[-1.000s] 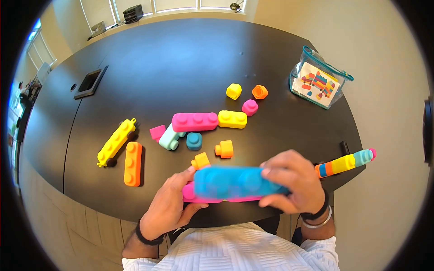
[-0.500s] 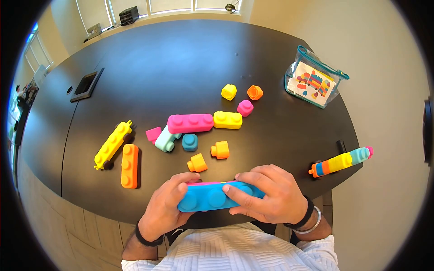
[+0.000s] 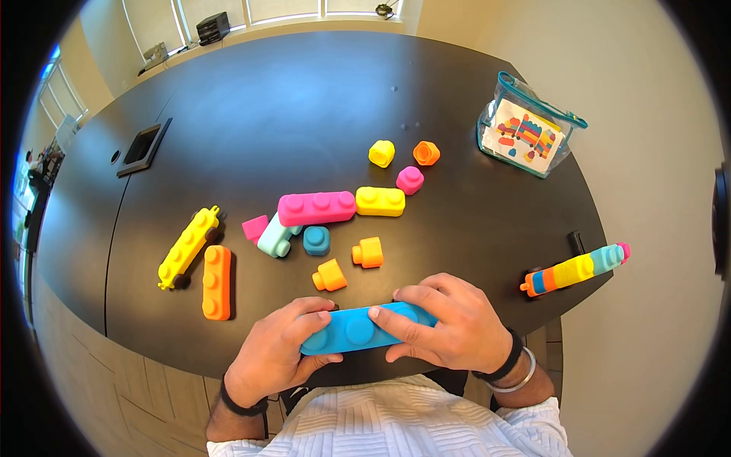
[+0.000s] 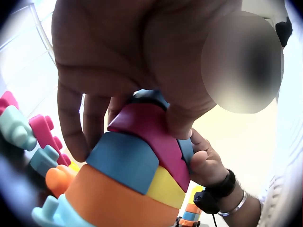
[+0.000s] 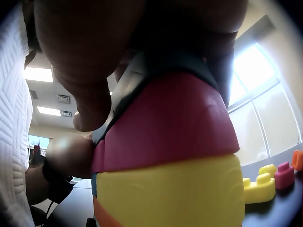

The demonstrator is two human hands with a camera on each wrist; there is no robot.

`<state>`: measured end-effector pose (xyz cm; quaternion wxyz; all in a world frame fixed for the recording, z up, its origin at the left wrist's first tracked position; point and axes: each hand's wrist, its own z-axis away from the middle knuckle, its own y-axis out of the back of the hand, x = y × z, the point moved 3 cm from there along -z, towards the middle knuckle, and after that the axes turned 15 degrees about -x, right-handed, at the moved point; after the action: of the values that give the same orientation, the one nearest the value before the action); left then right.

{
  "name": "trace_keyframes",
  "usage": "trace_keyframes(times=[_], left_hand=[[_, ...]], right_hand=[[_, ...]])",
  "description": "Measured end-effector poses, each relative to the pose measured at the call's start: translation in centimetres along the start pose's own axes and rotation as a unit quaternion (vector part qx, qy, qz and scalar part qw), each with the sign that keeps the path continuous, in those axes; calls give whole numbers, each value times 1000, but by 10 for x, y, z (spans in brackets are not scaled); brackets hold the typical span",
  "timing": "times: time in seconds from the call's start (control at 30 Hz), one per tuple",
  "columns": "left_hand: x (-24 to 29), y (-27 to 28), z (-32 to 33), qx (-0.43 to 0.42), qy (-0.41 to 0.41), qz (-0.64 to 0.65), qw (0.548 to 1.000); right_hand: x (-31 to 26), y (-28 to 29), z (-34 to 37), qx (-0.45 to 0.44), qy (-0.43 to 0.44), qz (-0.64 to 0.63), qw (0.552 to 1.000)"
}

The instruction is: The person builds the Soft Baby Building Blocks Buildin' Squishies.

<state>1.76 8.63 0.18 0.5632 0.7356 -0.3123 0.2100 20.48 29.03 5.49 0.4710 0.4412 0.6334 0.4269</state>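
Note:
A long blue building block (image 3: 359, 330) with round studs tops a stack near the table's front edge. My left hand (image 3: 278, 343) grips its left end, thumb on the near side and fingers on the far side. At the other end my right hand (image 3: 457, 324) holds it, one finger lying across the top beside a stud. Under it, the left wrist view shows a pink block (image 4: 147, 125), then a blue block (image 4: 125, 158) beside a yellow block (image 4: 166, 187), and an orange block (image 4: 118, 194) lower down. From above, the blue block hides these layers.
Beyond the hands lie two small orange blocks (image 3: 330, 275), a teal block (image 3: 316, 241), a long pink block (image 3: 316, 207) and a yellow block (image 3: 380, 201). A yellow wheeled base (image 3: 186, 247) and long orange block (image 3: 217, 282) lie left. Right are a wheeled block assembly (image 3: 571, 270) and clear bag (image 3: 567, 122).
My right hand has brought the blue block down onto the pink block, which it now covers from above. My left hand has shifted from the pink block to grip the blue one's end.

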Motion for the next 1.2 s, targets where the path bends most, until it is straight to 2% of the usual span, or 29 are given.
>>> trace_keyframes(times=[0.23, 0.33, 0.4, 0.43, 0.5, 0.53, 0.57, 0.63, 0.7, 0.8, 0.83, 0.9, 0.93, 1.0, 1.03, 1.1, 1.2], left_hand=[[-7, -7, -5, -15, -13, -23, 1000], [-7, 0, -10, -27, -55, 10, 998], [-8, 13, -14, -108, -9, 48, 993], [-8, 17, -18, -108, -10, 47, 993], [-12, 29, -22, -16, 74, 74, 994], [-12, 29, -26, -18, 152, 36, 988], [-13, 29, -31, -17, 155, 32, 987], [-22, 19, -40, -76, 160, -135, 975], [-32, 7, -44, -78, 150, -159, 973], [-48, -10, -46, -98, 196, -156, 963], [-48, -13, -47, -101, 194, -158, 963], [-46, -12, -50, -45, 175, -149, 972], [-42, -10, -52, -51, 171, -152, 972], [-24, 5, -54, 31, 167, -84, 982], [-12, 12, -58, 24, 165, -86, 982], [26, 30, -68, 49, 24, -92, 994], [61, 33, -75, -4, 6, -47, 999]], right_hand=[[3, 0, 7, 3, -12, 9, 1000], [8, 2, 15, -6, -27, 0, 1000], [12, 4, 22, 4, -36, 5, 999], [13, 5, 27, 10, -44, 7, 999], [17, 9, 38, 23, -59, 12, 998], [19, 12, 43, 37, -75, 18, 996], [20, 13, 48, 40, -71, 16, 997], [22, 19, 57, 58, -133, 56, 988], [21, 24, 64, 62, -145, 66, 985], [25, 26, 73, 85, -175, 79, 978], [27, 25, 74, 82, -174, 64, 979], [30, 25, 76, 83, -178, 49, 979], [30, 24, 75, 87, -170, 42, 981], [30, 23, 74, 95, -168, 31, 981], [29, 22, 73, 93, -162, 28, 982], [28, 21, 72, 95, -159, 22, 982], [27, 18, 69, 97, -149, 20, 984]])
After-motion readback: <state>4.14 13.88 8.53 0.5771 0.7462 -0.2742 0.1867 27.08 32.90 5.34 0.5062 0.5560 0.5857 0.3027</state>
